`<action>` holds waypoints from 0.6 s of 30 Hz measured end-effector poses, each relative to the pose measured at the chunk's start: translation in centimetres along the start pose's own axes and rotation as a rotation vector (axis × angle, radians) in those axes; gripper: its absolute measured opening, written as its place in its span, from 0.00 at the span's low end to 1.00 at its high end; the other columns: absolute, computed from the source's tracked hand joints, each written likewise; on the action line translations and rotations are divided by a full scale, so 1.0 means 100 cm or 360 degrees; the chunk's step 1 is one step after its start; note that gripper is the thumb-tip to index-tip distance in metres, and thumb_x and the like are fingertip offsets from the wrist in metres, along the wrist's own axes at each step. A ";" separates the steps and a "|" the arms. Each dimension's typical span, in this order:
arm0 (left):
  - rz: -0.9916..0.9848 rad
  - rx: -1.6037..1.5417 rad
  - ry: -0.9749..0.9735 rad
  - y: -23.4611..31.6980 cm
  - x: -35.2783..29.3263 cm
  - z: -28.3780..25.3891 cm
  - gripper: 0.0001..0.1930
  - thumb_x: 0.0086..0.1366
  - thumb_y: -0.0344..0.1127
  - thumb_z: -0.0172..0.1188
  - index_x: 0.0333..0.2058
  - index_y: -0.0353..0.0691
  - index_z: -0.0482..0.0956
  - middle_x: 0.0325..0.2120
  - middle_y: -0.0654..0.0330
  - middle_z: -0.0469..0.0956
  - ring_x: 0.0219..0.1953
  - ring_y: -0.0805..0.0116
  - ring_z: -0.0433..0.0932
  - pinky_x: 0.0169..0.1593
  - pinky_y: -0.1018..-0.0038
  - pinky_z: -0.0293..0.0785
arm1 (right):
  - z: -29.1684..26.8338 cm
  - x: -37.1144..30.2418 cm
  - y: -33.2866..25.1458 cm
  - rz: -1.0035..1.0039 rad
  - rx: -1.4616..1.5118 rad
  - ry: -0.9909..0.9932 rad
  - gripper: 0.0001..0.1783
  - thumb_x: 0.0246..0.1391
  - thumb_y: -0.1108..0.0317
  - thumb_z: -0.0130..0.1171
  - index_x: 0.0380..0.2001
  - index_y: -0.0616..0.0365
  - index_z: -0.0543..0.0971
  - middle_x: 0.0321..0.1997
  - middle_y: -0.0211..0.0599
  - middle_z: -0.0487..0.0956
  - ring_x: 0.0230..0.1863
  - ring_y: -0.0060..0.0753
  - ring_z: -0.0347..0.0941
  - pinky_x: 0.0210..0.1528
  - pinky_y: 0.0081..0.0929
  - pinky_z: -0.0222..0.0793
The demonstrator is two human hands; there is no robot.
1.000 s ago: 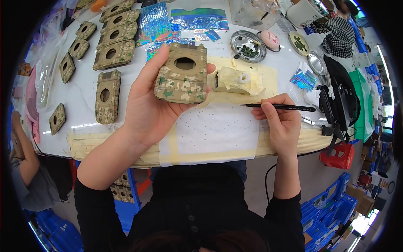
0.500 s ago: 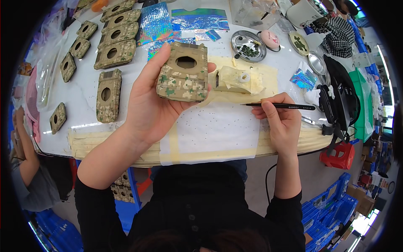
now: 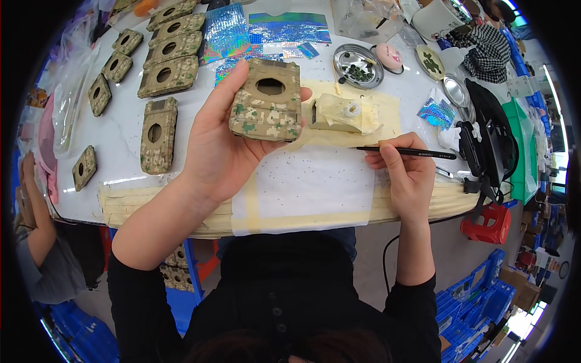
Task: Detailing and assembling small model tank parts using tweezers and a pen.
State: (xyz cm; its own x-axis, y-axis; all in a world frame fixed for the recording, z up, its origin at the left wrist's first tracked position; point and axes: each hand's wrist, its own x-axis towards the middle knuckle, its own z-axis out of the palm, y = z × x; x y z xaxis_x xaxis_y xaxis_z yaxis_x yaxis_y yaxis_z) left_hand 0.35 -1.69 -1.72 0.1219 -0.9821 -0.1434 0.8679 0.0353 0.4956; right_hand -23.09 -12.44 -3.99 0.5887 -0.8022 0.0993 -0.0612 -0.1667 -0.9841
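Observation:
My left hand is closed around a digital-camouflage model tank hull, held up over the table with its round opening showing. Thumb and fingers grip its two sides. In my right hand is a pair of slim black tweezers, pinched between thumb and fingers. Their tips point left, above a white sheet dotted with many tiny dark specks and apart from the hull. Just beyond the sheet sits a tape-covered block with a small white ring on top.
More camouflage hulls and smaller camouflage parts lie at the left. Shiny holographic sheets spread at the back. A round metal dish holds dark green bits. On the right are a black bag and a red stool.
My left hand has tilted the hull slightly, so its front face shows differently. The tweezers have shifted a little to the right. Both grips are the same.

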 end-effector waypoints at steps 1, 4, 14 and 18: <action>0.0007 0.0006 0.0016 0.000 0.000 0.000 0.23 0.68 0.50 0.41 0.49 0.36 0.67 0.43 0.46 0.75 0.39 0.60 0.79 0.43 0.69 0.79 | 0.000 -0.001 0.000 -0.0034 0.0011 0.0005 0.07 0.59 0.72 0.52 0.32 0.66 0.71 0.30 0.44 0.79 0.30 0.26 0.77 0.34 0.20 0.73; 0.0022 0.0032 0.0043 -0.001 0.000 0.002 0.23 0.69 0.51 0.41 0.49 0.37 0.68 0.43 0.46 0.75 0.40 0.61 0.79 0.43 0.69 0.79 | -0.002 -0.009 0.000 -0.0383 -0.0190 0.0109 0.06 0.54 0.74 0.57 0.33 0.66 0.73 0.29 0.42 0.79 0.30 0.27 0.76 0.34 0.19 0.72; 0.0041 0.0163 0.0121 -0.002 -0.003 0.009 0.24 0.68 0.52 0.40 0.51 0.38 0.67 0.44 0.49 0.75 0.39 0.65 0.79 0.42 0.71 0.78 | 0.019 -0.025 -0.039 -0.1984 -0.1500 -0.0061 0.11 0.53 0.67 0.59 0.31 0.57 0.68 0.33 0.41 0.79 0.29 0.31 0.78 0.27 0.19 0.77; 0.0026 0.0199 0.0181 -0.001 -0.004 0.012 0.25 0.70 0.51 0.36 0.55 0.38 0.65 0.46 0.47 0.73 0.35 0.65 0.79 0.39 0.74 0.78 | 0.026 -0.021 -0.034 -0.2122 -0.1464 -0.0086 0.10 0.54 0.67 0.58 0.30 0.57 0.67 0.32 0.41 0.79 0.29 0.30 0.78 0.29 0.20 0.79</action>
State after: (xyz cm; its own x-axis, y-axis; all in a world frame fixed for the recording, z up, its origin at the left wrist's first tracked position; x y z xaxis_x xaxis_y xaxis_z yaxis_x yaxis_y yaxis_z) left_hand -0.39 -1.54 -0.66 0.1956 -0.9541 -0.2268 0.7994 0.0211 0.6004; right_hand -21.98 -8.69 -1.22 0.6404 0.2026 0.7408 0.0648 -0.9754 0.2107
